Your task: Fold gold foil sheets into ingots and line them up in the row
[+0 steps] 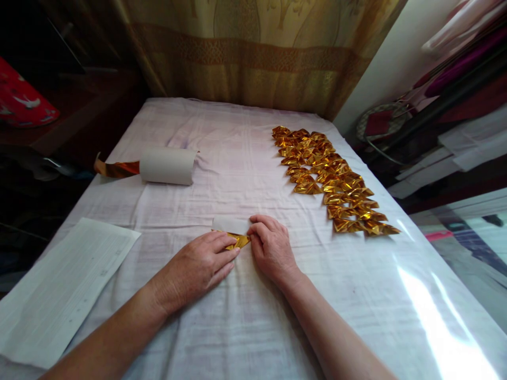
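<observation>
A small sheet of gold foil paper (238,240), white on its back, lies on the white cloth (237,316) in front of me. My left hand (198,266) rests flat on the sheet's left part, fingers stretched over the gold fold. My right hand (271,245) presses on its right end with the fingers curled down. A white flap of the sheet (229,225) sticks out beyond both hands.
Several folded gold paper pieces (332,179) lie in rows at the right of the cloth. A roll of foil paper (166,165) with a gold tail lies at the left. A white lined sheet (59,295) sits at the near left. A curtain hangs behind.
</observation>
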`<state>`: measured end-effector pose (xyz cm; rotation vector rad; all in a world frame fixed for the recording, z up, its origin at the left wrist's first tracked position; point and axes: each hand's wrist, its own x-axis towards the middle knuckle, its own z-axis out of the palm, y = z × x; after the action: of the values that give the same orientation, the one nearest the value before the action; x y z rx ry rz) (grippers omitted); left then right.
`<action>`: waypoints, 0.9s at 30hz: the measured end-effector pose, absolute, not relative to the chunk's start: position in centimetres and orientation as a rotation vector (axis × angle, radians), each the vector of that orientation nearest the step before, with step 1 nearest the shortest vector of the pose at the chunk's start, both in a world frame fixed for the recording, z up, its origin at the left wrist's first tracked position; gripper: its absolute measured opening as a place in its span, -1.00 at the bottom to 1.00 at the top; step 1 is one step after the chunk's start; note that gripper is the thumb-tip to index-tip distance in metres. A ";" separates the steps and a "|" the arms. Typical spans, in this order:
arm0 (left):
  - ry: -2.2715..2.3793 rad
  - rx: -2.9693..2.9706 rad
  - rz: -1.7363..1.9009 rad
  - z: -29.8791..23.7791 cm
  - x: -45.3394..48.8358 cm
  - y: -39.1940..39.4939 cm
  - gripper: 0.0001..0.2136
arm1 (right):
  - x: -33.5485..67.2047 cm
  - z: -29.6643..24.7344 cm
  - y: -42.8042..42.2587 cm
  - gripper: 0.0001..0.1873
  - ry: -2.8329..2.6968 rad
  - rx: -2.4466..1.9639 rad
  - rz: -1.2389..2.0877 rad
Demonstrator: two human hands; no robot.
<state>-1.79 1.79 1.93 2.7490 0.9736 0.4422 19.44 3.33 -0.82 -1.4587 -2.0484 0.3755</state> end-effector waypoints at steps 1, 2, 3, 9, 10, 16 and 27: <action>0.972 2.761 0.438 2.0 -1.8 1.8 -0.72 | 19.4 -0.8 3.3 -0.82 -2.049 -1.460 0.377; 0.973 2.770 0.437 2.0 -1.8 1.8 -0.73 | 19.4 -0.8 3.3 -0.82 -2.052 -1.462 0.377; 0.974 2.776 0.440 1.9 -1.8 1.8 -0.73 | 19.4 -0.8 3.3 -0.82 -2.055 -1.464 0.376; 1.005 2.712 0.469 1.7 -1.7 1.8 -0.74 | 19.0 -0.2 3.0 -0.95 -2.065 -1.479 0.378; 1.006 2.703 0.471 1.7 -1.7 1.8 -0.74 | 19.0 -0.1 2.9 -0.95 -2.066 -1.485 0.377; 0.991 2.698 0.501 1.6 -1.7 1.8 -0.74 | 19.1 -0.1 2.9 -0.93 -2.094 -1.493 0.384; 1.026 2.668 0.716 1.1 -1.5 2.3 -0.79 | 19.5 0.0 2.5 -0.85 -2.165 -1.311 0.128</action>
<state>-1.52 2.33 1.06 2.6680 1.0260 0.7162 19.45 2.52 -0.03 -1.3108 -2.1653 0.1275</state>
